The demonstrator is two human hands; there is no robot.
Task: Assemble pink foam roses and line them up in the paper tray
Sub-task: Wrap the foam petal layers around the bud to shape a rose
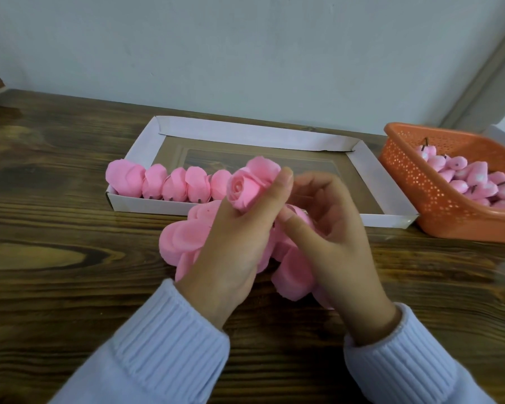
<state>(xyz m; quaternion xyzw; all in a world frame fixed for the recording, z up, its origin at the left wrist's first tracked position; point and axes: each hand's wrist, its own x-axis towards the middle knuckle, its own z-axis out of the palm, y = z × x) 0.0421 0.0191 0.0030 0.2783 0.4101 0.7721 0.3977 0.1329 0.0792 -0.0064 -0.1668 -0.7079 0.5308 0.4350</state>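
Rose (pixel 243 188) sits pinched in my left hand (pixel 233 243), right hand (pixel 330 228) half-curled beside it, holding nothing I can see; squeeze harder and these foam petals crush or slip off.

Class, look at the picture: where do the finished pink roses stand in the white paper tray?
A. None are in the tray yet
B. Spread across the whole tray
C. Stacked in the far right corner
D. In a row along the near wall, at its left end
D: the finished roses form one row against the near wall of the paper tray, starting from its left end.
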